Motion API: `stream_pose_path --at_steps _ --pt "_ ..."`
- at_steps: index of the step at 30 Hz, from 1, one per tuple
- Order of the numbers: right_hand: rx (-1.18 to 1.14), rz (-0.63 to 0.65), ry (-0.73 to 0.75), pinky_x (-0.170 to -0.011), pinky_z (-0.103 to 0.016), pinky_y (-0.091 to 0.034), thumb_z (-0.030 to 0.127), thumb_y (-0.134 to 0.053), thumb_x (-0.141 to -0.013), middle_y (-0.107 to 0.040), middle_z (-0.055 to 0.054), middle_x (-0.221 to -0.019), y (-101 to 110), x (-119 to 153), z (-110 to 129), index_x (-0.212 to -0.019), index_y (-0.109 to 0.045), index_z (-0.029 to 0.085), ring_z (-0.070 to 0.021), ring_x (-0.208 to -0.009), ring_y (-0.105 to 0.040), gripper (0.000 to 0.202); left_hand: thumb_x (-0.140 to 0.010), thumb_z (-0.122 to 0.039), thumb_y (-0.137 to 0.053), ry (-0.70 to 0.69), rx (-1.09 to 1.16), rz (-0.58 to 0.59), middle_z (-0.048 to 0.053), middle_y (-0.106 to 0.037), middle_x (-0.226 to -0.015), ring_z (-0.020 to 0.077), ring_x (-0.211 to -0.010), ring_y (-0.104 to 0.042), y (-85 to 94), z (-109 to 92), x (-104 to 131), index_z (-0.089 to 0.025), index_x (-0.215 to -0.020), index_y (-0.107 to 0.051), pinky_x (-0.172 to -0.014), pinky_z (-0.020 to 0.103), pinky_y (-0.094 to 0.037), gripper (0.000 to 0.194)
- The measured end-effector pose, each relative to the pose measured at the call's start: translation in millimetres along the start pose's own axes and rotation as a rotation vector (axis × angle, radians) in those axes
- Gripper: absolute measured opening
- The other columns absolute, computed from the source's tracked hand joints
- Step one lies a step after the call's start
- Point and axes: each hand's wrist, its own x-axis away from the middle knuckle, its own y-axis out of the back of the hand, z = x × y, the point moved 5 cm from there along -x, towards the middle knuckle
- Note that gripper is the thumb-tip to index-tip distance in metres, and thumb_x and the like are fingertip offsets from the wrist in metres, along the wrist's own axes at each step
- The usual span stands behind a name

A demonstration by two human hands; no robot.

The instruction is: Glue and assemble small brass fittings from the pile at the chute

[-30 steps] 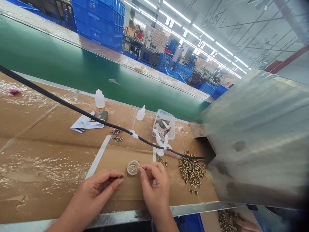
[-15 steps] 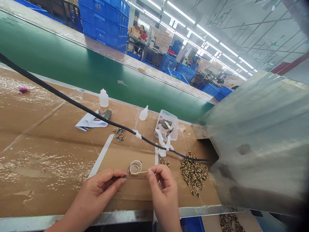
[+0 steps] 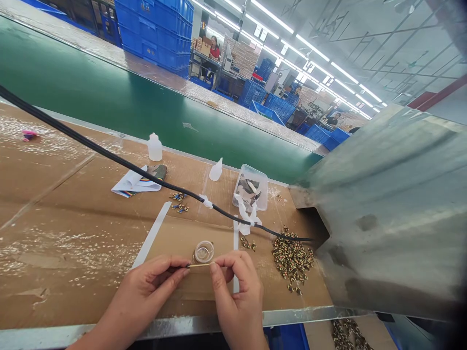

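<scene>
Between thumb and forefinger, my left hand (image 3: 155,284) pinches a tiny dark piece (image 3: 188,266). A thin pale stick (image 3: 200,265) is held by my right hand (image 3: 239,291), and its far tip meets the dark piece at my left fingertips. Just beyond the stick stands a small round clear cup (image 3: 204,252) on the cardboard. To the right lies a large heap of small dark and gold pieces (image 3: 293,259), with a few similar pieces (image 3: 248,243) nearer the cup.
A black cable (image 3: 120,159) crosses above the cardboard (image 3: 91,209). Behind it are two white bottles (image 3: 154,148), a clear tub (image 3: 250,187) and folded paper (image 3: 133,182). A metal panel (image 3: 386,209) stands at right, a green conveyor (image 3: 156,107) beyond. People sit in the background.
My right hand has moved left, bringing the stick from beside the cup to the dark piece. My left hand has stayed nearly still, holding the piece.
</scene>
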Motion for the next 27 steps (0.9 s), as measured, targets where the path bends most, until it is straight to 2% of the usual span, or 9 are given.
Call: stream_pose_path --at_steps 6,15,22,27 --pt "0.046 0.013 0.079 -0.064 -0.025 -0.044 0.019 -0.055 -0.093 -0.061 -0.002 -0.08 0.6 2.3 5.9 -0.086 -0.066 0.021 -0.0146 -0.072 -0.055 0.013 -0.079 -0.036 -0.069 -0.029 -0.019 -0.031 -0.002 -0.08 -0.079 0.0175 -0.072 -0.075 2.0 -2.9 -1.1 -0.029 -0.085 -0.079 -0.067 0.017 -0.057 0.014" --pt "0.065 0.005 0.078 -0.064 -0.025 -0.044 0.018 -0.056 -0.092 -0.06 -0.002 -0.079 1.2 -0.6 4.5 -0.085 -0.066 0.021 -0.0144 -0.072 -0.056 0.013 -0.08 -0.036 -0.069 -0.027 0.01 0.005 -0.003 -0.08 -0.085 0.0165 -0.077 -0.075 1.1 -3.4 1.9 -0.031 -0.088 -0.078 -0.072 0.016 -0.057 0.013" --pt "0.035 0.045 0.133 -0.065 -0.025 -0.047 0.014 -0.057 -0.09 -0.062 -0.002 -0.082 0.8 0.4 6.1 -0.089 -0.068 0.022 -0.0157 -0.075 -0.059 0.013 -0.08 -0.034 -0.069 -0.043 0.03 0.008 -0.004 -0.079 -0.081 0.0152 -0.075 -0.075 -0.6 -6.9 -2.9 -0.031 -0.085 -0.079 -0.071 0.015 -0.057 0.012" --pt "0.025 0.029 0.127 -0.065 -0.025 -0.047 0.014 -0.057 -0.091 -0.062 -0.002 -0.083 1.6 0.9 4.4 -0.089 -0.067 0.022 -0.0153 -0.076 -0.059 0.013 -0.08 -0.035 -0.07 -0.025 0.035 0.021 -0.004 -0.079 -0.081 0.0149 -0.074 -0.075 -0.7 -6.0 -2.2 -0.031 -0.087 -0.079 -0.07 0.014 -0.056 0.012"
